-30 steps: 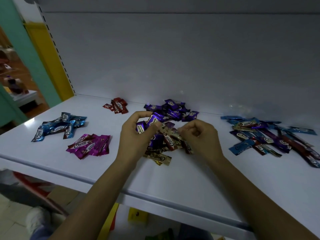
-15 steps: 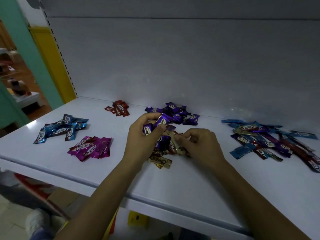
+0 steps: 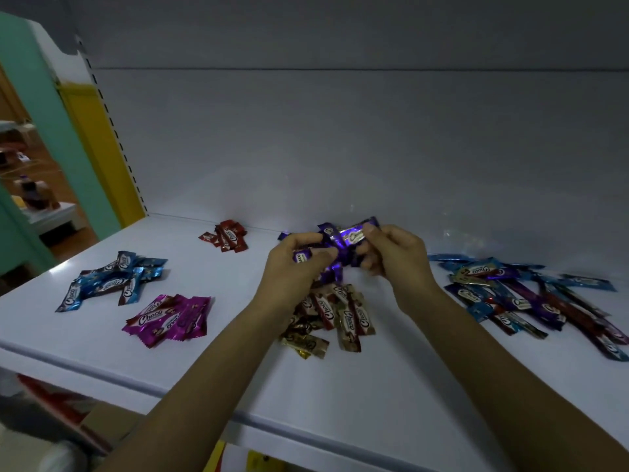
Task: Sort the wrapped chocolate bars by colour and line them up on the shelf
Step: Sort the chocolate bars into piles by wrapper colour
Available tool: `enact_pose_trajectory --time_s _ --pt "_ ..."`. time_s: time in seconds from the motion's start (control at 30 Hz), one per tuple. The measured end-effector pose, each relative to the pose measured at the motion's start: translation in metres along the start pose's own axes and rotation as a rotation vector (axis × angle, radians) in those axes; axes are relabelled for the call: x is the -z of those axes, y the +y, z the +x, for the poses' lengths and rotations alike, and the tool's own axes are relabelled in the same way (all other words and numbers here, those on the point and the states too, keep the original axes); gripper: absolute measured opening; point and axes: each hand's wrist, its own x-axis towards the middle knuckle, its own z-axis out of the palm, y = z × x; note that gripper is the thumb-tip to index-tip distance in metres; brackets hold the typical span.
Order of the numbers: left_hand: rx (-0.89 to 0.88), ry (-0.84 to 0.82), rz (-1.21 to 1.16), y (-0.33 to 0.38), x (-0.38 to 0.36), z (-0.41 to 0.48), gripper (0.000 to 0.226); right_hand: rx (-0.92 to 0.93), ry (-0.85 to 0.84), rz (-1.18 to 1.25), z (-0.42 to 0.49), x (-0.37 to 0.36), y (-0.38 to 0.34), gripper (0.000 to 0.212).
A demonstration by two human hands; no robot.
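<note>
Closest to the shelf edge, the gold and brown heap now lies uncovered. A second ago both hands were down in it, the left one already holding a few purple wrappers while the right picked among the rest. Now I see no purple left in that heap.

Just above and behind it, both hands have lifted and come together. The left hand is curled round a small bundle of purple bars. The right hand pinches the end of one shiny purple bar and brings it against that bundle. They hold the bars in the air, just over the spot at the back where the purple pile lay, now mostly hidden behind the fingers.

To me this looks like the purple gathered and about to join its own group.

Off to the left lie the magenta pile and, further back, the blue pile. The small red pile sits near the back panel. On the right, the mixed heap is unsorted, and none of the piles is lined up yet.
</note>
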Motion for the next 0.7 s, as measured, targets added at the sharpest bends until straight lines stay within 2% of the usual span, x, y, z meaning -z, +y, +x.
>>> enact_pose_trajectory --time_s 0.07,0.17,0.27,0.33,0.43,0.5,0.57,0.6,0.7 --pt "0.223 0.059 -0.349 0.005 -0.001 0.006 0.022 0.032 0.153 -0.025 0.021 0.009 0.009 0.01" --pt "0.405 0.11 -0.733 0.008 0.0 0.014 0.012 0.296 0.23 -0.543 0.045 0.023 0.034 0.009" --pt "0.458 0.117 -0.818 0.007 -0.002 0.015 0.021 0.291 0.035 -0.993 0.06 0.028 0.061 0.016" --pt "0.46 0.135 -0.836 0.006 -0.004 0.015 0.033 0.279 -0.068 -1.113 0.065 0.029 0.074 0.02" --pt "0.43 0.153 -0.863 0.006 -0.006 0.017 0.041 0.339 -0.041 -0.997 0.066 0.027 0.074 0.027" --pt "0.402 0.173 -0.871 0.008 -0.008 0.019 0.043 0.314 -0.038 -0.688 0.052 0.016 0.05 0.031" --pt "0.358 0.192 -0.856 0.01 -0.009 0.023 0.046 0.236 -0.152 -0.388 0.033 0.0 0.018 0.039" --pt "0.329 0.204 -0.846 0.011 -0.009 0.026 0.049 0.199 -0.216 -0.319 0.023 -0.008 0.004 0.04" --pt "0.273 0.209 -0.831 0.013 -0.008 0.03 0.052 0.134 -0.364 -0.303 0.002 -0.032 -0.011 0.037"
